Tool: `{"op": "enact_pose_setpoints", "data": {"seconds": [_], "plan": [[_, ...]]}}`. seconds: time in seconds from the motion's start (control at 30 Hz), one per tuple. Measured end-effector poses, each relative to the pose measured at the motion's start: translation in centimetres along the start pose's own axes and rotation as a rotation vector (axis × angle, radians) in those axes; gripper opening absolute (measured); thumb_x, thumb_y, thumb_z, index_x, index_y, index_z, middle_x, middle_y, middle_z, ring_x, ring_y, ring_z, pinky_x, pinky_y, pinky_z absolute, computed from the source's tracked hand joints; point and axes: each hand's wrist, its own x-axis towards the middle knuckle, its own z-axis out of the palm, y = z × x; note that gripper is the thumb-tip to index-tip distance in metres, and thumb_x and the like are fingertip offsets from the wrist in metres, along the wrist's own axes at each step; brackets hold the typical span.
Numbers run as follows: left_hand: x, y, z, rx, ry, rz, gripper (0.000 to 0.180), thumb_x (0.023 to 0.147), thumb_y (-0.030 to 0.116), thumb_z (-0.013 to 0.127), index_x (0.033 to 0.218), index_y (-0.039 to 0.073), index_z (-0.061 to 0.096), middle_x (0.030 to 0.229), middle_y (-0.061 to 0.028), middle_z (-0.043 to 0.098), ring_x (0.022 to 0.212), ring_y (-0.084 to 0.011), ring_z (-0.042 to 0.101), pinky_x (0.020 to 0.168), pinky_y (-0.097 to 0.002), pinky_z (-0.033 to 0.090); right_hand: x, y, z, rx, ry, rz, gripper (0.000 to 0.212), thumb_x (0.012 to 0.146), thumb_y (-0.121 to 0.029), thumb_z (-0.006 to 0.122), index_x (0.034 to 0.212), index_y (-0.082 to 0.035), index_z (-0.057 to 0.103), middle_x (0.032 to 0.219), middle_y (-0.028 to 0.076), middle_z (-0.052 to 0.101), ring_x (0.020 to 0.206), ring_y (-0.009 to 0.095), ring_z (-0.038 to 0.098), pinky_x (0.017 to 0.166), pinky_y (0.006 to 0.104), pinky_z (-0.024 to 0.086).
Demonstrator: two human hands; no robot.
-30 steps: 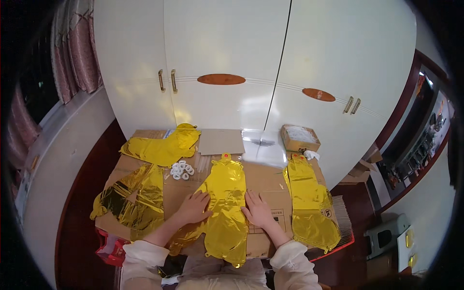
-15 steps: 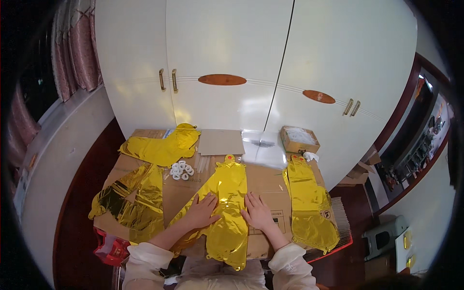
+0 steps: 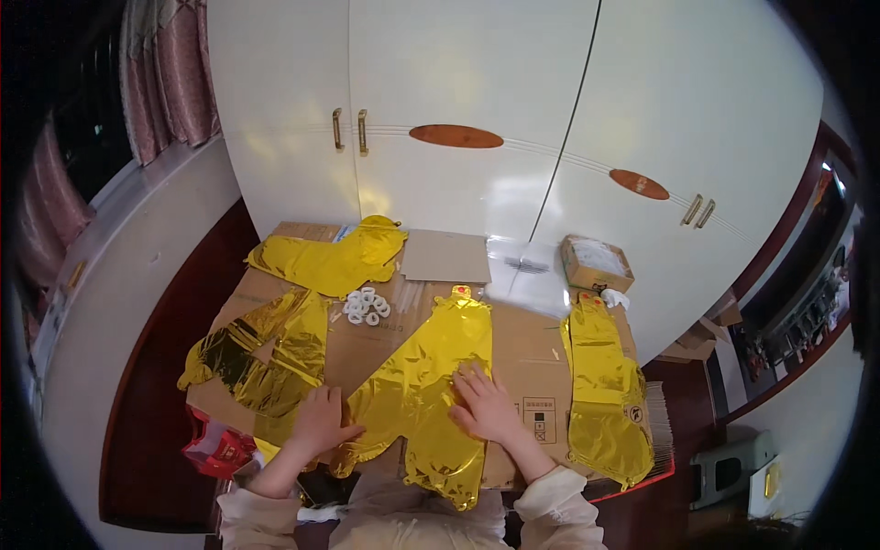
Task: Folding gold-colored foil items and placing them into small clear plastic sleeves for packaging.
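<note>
- The right hand (image 3: 486,406) is laid palm down, fingers slightly spread, on the right edge of the central gold foil piece (image 3: 438,357); nothing is gripped.
- The left hand (image 3: 319,422) is held low with its fingers extended and its thumb stretched to the lower left lobe of the same foil; whether any foil is pinched cannot be told.
- The central foil is spread flat between the hands, with a small tab bearing a red dot pointed away from the person.
- It is supported by flattened cardboard (image 3: 533,346).
- To the left, a creased foil piece (image 3: 291,341) is seen near the left hand; to the right, a long foil piece (image 3: 600,385) is laid well apart from the central one.
- Beyond, white rings (image 3: 367,307) are heaped beside an upper foil piece (image 3: 316,264).
- Farther back, a grey board (image 3: 446,257), a clear plastic sheet (image 3: 524,282) and an open box (image 3: 596,273) are set before a white cupboard (image 3: 458,73).
</note>
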Motion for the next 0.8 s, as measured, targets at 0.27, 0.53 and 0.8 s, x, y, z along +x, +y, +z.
{"op": "enact_pose_setpoints", "data": {"seconds": [0.27, 0.53, 0.8], "plan": [[0.8, 0.0, 1.5, -0.247, -0.192, -0.067, 0.056, 0.073, 0.047, 0.076, 0.096, -0.002, 0.063, 0.094, -0.0216, 0.061, 0.093, -0.0383, 0.059, 0.078, -0.0445, 0.047, 0.1, -0.8, 2.1, -0.029, -0.087, -0.093, 0.063, 0.092, -0.046, 0.054, 0.142, -0.01, 0.044, 0.149, 0.013, 0.04, 0.14, 0.031, 0.034, 0.114, 0.0518, 0.025], [0.3, 2.1, 0.7, -0.891, -0.276, -0.125, 0.039, 0.08, 0.035, 0.073, 0.091, -0.001, 0.066, 0.075, -0.0131, 0.059, 0.07, -0.0231, 0.059, 0.064, -0.0364, 0.047, -1.3, 0.0, 1.6, -0.028, -0.079, -0.077, 0.061, 0.092, -0.045, 0.054, 0.142, -0.01, 0.045, 0.148, 0.013, 0.042, 0.139, 0.031, 0.036, 0.115, 0.0516, 0.024], [2.6, 10.0, 0.5, -0.618, 0.021, 0.315, 0.028, 0.082, 0.03, 0.073, 0.083, 0.004, 0.064, 0.078, -0.0091, 0.056, 0.075, -0.0238, 0.056, 0.068, -0.0373, 0.047, -1.1, -0.2, -0.1, 0.21, 0.176, 0.033, 0.043, 0.089, -0.029, 0.063, 0.126, -0.007, 0.058, 0.118, 0.012, 0.062, 0.12, 0.03, 0.05, 0.106, 0.0469, 0.032]]}}
